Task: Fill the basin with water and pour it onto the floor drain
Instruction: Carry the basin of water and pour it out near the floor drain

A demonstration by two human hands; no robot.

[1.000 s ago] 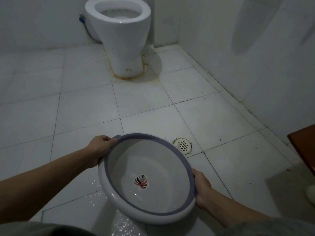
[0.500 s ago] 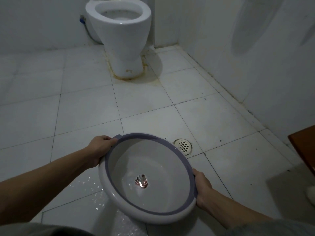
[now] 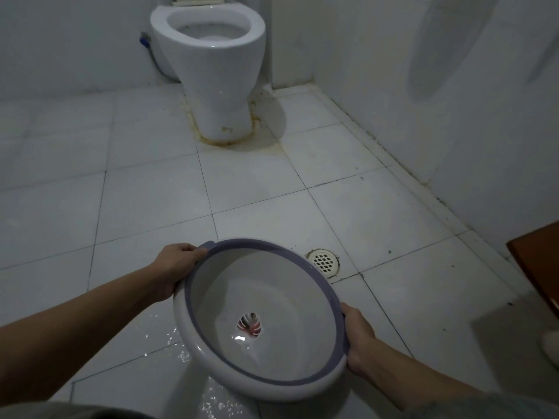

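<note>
Basin held at the rim by both hands, short of the floor drain; spill risk at the pour.

The basin (image 3: 263, 322) holds shallow water and hangs in the air, tilted toward the holder. The left hand (image 3: 175, 267) is closed on the far-left rim and the right hand (image 3: 358, 343) on the near-right rim. The floor drain (image 3: 323, 261) lies on the floor just beyond the rim span between the two grips. A pour started from this position would probably land short of the grate. The floor (image 3: 151, 207) below the left grip is wet, so footing may slip. A fast tilt could send water past the drain toward the toilet (image 3: 217, 86).
</note>
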